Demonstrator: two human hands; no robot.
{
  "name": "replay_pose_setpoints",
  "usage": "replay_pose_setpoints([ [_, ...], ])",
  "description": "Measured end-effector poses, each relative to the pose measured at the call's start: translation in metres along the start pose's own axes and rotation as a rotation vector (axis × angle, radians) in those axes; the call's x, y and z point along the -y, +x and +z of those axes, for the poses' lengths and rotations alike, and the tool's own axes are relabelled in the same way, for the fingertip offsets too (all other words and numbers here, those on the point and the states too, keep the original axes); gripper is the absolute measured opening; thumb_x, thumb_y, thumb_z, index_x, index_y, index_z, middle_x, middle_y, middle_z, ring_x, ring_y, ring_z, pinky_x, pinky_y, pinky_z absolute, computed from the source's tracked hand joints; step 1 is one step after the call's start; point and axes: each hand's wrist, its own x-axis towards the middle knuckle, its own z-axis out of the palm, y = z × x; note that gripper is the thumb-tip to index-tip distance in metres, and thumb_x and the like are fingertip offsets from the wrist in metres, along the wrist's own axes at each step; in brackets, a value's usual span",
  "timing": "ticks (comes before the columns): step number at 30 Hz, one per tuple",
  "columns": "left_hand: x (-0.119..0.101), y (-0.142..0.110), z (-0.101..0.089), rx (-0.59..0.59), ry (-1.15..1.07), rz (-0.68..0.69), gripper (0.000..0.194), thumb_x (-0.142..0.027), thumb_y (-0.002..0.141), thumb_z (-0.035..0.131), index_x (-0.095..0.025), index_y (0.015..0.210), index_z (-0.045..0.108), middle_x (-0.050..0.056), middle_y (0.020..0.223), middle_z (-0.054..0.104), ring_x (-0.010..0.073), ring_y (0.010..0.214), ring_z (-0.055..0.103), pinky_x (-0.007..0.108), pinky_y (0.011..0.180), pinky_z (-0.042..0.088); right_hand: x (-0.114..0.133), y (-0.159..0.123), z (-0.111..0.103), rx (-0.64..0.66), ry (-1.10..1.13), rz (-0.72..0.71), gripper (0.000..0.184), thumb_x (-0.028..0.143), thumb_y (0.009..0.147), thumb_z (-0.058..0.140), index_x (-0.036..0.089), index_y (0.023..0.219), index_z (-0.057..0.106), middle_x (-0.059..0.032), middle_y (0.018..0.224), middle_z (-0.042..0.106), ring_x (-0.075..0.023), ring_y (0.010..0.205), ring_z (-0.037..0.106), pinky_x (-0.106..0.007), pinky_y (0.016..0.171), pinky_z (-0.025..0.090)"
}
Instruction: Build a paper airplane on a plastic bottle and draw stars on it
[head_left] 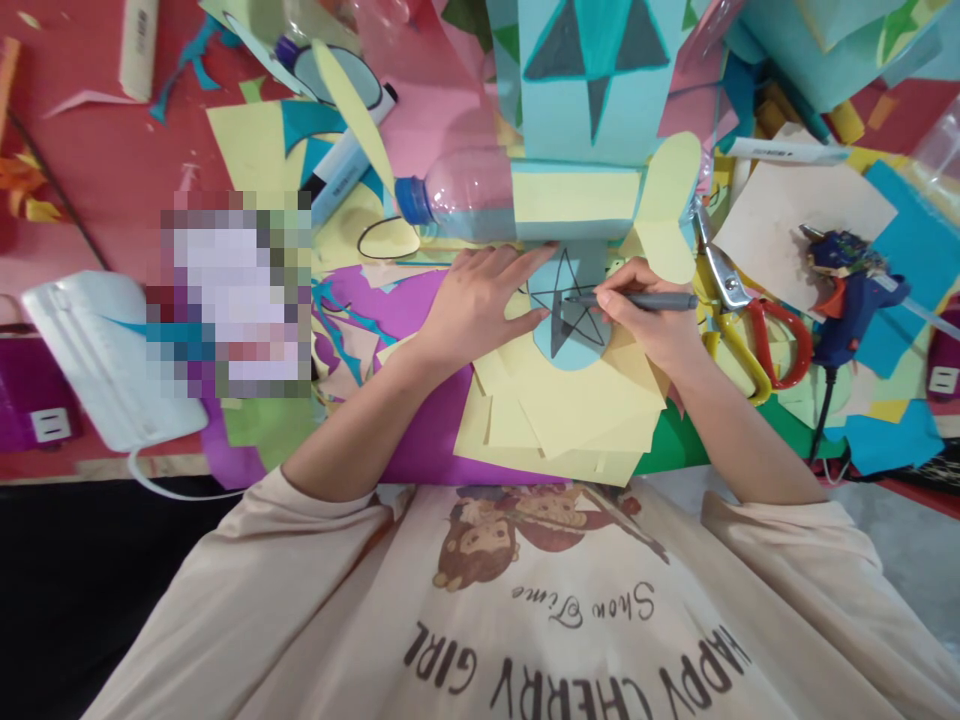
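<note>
A round piece of light blue paper lies before me, bearing a five-pointed star outlined in black and partly filled in dark grey. My right hand grips a grey marker, its tip at the star. Flat on the left edge of the circle, my left hand rests with its fingers stretched out and thumb apart. Under the circle are several pale yellow sheets. Just beyond my hands a clear plastic bottle, wrapped in blue and yellow paper, lies on its side with its dark blue cap to the left.
Scissors with red and yellow handles lie right of my right hand, beside a blue glue gun. A larger blue sheet with a star is at the back. Left are a white device, a blue marker and paper scraps.
</note>
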Motion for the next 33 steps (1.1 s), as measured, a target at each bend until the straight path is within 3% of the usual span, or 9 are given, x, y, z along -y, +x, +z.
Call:
replay_pose_setpoints([
  [8,0.0,0.0,0.0,0.01,0.002,0.003,0.056,-0.038,0.088,0.058,-0.019,0.14,0.05,0.01,0.107,0.065,0.0302,0.104,0.061,0.043,0.093,0.043,0.0,0.001,0.001,-0.009,-0.035,-0.02,0.02,0.04,0.08,0.07,0.022,0.076,0.063,0.0008,0.067,0.061,-0.0123,0.061,0.056,-0.028,0.056,0.043],
  [24,0.001,0.0,0.0,-0.002,0.01,-0.008,0.055,-0.039,0.087,0.059,-0.022,0.138,0.052,0.009,0.106,0.066,0.0281,0.101,0.061,0.04,0.091,0.043,0.01,-0.002,0.0,0.076,-0.136,0.016,0.018,0.027,0.078,0.064,0.021,0.062,0.058,0.0038,0.055,0.054,-0.0091,0.053,0.044,-0.026,0.049,0.032],
  [27,0.001,0.0,0.0,0.01,0.004,-0.01,0.055,-0.04,0.088,0.058,-0.021,0.139,0.051,0.009,0.107,0.066,0.0288,0.102,0.061,0.041,0.092,0.043,0.008,-0.002,0.0,0.071,-0.114,0.012,0.022,0.032,0.078,0.068,0.021,0.061,0.058,0.0036,0.054,0.054,-0.0096,0.052,0.045,-0.026,0.049,0.034],
  [31,0.001,0.0,0.0,0.006,-0.006,-0.004,0.055,-0.039,0.088,0.058,-0.022,0.14,0.05,0.009,0.106,0.066,0.0284,0.103,0.061,0.042,0.093,0.043,0.0,0.0,0.001,-0.101,0.03,0.04,0.036,0.054,0.082,0.065,0.023,0.065,0.061,0.0016,0.055,0.058,-0.011,0.046,0.049,-0.029,0.046,0.039],
  [33,0.001,0.0,0.0,0.004,-0.004,-0.002,0.056,-0.039,0.088,0.057,-0.022,0.141,0.05,0.009,0.105,0.066,0.0285,0.103,0.062,0.042,0.092,0.043,-0.002,0.0,0.001,-0.125,0.058,0.067,0.04,0.062,0.083,0.061,0.024,0.07,0.062,0.0012,0.055,0.059,-0.0106,0.043,0.048,-0.029,0.044,0.04],
])
